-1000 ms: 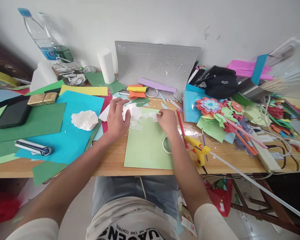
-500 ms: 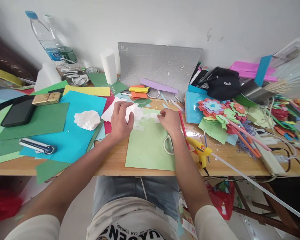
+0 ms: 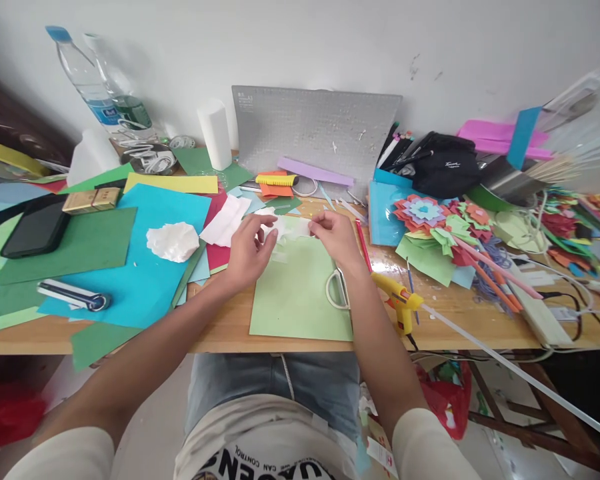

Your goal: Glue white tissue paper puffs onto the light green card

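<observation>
Both left hand [image 3: 247,252] and right hand [image 3: 338,239] pinch a thin, crinkled white strip [image 3: 293,228].

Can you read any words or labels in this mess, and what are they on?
No text reads clearly.
Shirt: big white letters, cut off by the frame, not surely readable.
Black bag: white script logo, too small.
Water bottle label: blurred.
Cutting mat corner print: too small.

Wooden table [image 3: 220,330] carries light green sheet [image 3: 300,293], glue gun [image 3: 397,303]
</observation>
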The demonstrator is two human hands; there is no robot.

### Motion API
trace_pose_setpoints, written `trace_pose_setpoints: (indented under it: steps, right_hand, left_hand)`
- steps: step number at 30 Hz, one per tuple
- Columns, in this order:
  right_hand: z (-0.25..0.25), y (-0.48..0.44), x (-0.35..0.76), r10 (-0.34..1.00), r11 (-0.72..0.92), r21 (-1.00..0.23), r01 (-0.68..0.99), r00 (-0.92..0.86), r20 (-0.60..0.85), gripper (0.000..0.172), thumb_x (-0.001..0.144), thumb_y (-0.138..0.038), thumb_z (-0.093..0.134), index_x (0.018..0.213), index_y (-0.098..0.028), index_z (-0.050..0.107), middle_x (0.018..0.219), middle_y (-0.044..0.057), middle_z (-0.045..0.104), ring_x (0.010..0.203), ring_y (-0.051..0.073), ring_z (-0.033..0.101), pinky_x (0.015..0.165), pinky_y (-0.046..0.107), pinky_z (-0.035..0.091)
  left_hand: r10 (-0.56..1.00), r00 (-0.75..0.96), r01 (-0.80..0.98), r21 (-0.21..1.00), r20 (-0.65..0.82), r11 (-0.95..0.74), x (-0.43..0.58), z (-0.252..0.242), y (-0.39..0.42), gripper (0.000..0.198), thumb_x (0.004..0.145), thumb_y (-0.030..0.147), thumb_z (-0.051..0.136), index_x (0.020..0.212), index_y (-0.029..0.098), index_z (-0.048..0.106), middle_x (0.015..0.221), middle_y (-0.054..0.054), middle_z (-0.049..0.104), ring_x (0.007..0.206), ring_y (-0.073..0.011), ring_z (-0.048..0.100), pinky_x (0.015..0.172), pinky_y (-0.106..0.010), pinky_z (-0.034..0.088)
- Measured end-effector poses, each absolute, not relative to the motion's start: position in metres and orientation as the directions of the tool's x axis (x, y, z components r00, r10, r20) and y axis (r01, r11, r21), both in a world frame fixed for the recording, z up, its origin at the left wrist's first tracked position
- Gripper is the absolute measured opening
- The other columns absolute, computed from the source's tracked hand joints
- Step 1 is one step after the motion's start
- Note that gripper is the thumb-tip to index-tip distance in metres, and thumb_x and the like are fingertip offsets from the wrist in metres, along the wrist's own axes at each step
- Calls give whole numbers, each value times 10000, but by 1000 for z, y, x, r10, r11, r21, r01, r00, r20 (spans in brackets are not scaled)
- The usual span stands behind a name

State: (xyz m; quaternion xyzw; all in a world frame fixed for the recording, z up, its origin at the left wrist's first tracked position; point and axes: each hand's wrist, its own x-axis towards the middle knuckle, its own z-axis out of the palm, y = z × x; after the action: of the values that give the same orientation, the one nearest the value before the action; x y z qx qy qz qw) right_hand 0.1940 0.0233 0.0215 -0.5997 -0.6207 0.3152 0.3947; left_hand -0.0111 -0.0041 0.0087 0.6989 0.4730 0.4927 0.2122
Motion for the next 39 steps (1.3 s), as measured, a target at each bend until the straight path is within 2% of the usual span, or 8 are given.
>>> trace_pose_setpoints:
  steps: [2,5,10,14,19,27,34,39]
  right_hand:
    - [26,18,184,995,84,-972,220,-67,71,146,786,-334,646,787,-196,598,725,-3,643,699,147,615,678,272,474]
    - [28,11,171,986,67,-996,60,-156,57,199,744,-372,701,758,-196,609,697,-19,614,669,121,585,648,250,456]
    - [28,7,163,982,28,-999,43,-190,19,243,722,-411,735,786,-200,634,700,-19,611,656,115,571,625,243,462]
    - [27,7,164,975,9,-1000,18,-222,5,275,737,-411,737,924,-216,685,758,-15,642,686,115,590,622,234,479]
    - [23,9,166,968,-17,-1000,12,-250,-19,268,720,-446,762,810,-203,694,749,-2,663,690,119,606,631,237,498]
    - [23,9,164,977,15,-1000,12,-213,12,276,722,-480,763,787,-217,711,725,-2,655,683,124,598,635,242,496]
    - [18,11,161,977,202,-968,149,-96,189,305,758,-511,716,771,-207,719,715,6,654,640,135,579,625,269,487]
    - [16,14,160,991,131,-989,65,-32,130,290,741,-495,721,767,-209,679,700,-2,631,617,123,575,592,249,485]
  left_hand:
    - [923,79,398,837,376,-375,-8,9,-5,309,906,419,597,1101,189,664,1070,-72,661,710,-120,536,621,-245,478]
    - [972,68,301,924,225,-235,-6,9,-5,415,841,518,658,1082,182,689,1065,-77,685,699,-126,562,602,-246,481]
    - [994,101,75,996,46,-53,-6,8,-3,386,768,549,716,813,167,734,715,-15,645,516,-89,449,473,-231,393]
    - [995,98,10,1000,4,-5,-5,10,-3,354,720,524,769,730,171,739,636,3,606,523,-79,416,473,-216,349]
    - [998,62,11,1000,-8,7,-5,12,-2,377,683,531,796,672,162,715,574,15,543,516,-76,391,458,-210,319]
    - [999,48,-47,999,-6,8,-6,11,1,379,659,503,823,643,162,658,579,31,506,511,-66,388,456,-201,325]
    - [998,19,-177,982,-68,70,-6,13,1,387,673,497,812,649,166,613,621,30,494,558,-72,430,467,-185,361]
    - [994,-68,-242,968,-81,63,-10,12,8,358,686,497,792,689,175,635,651,23,526,589,-81,481,469,-175,392]
